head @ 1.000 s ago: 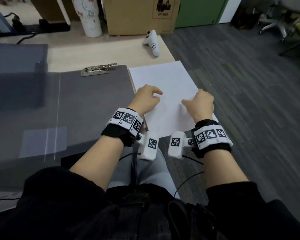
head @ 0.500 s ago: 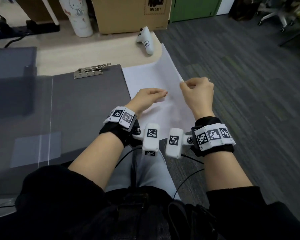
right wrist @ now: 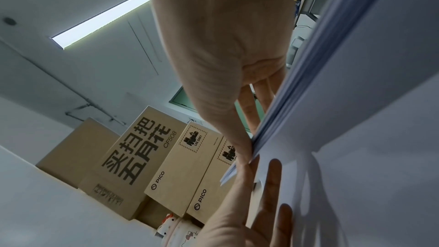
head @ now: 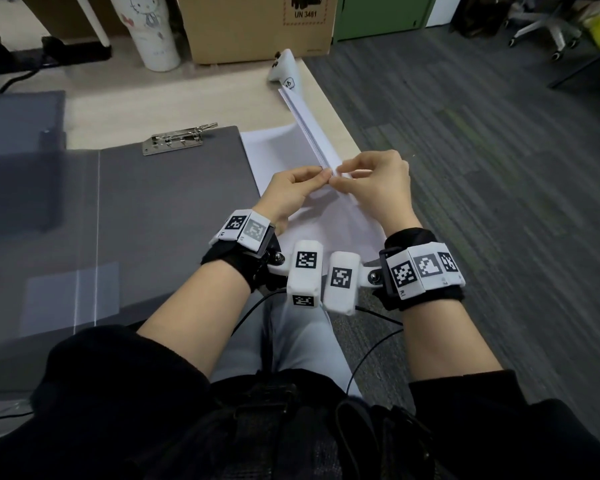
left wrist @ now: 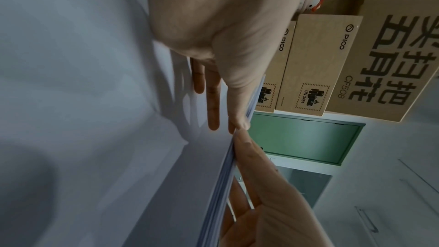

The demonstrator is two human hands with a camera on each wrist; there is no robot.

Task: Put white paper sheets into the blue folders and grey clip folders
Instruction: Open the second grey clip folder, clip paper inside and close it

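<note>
A stack of white paper sheets (head: 302,133) stands tilted on the desk, its right edge raised and its left edge down beside the open grey clip folder (head: 174,209). My left hand (head: 323,174) and right hand (head: 340,174) meet at the raised edge and both pinch it. In the left wrist view the left hand's thumb (left wrist: 240,119) presses the sheets' edge (left wrist: 221,185) against its straight fingers. In the right wrist view the right hand's thumb (right wrist: 242,149) sits on the paper (right wrist: 356,119). The folder's metal clip (head: 179,138) lies at its top.
A translucent blue-grey folder (head: 21,161) lies at the far left. Behind the paper are a white controller (head: 284,69), a cardboard box (head: 257,26) and a white tumbler (head: 149,32). The desk's right edge (head: 340,133) runs just beyond the paper, with carpet floor below.
The paper lay flat a second ago. My right hand raised its right edge until the stack stands tilted, and my left hand came up off the sheet to pinch the same edge.
</note>
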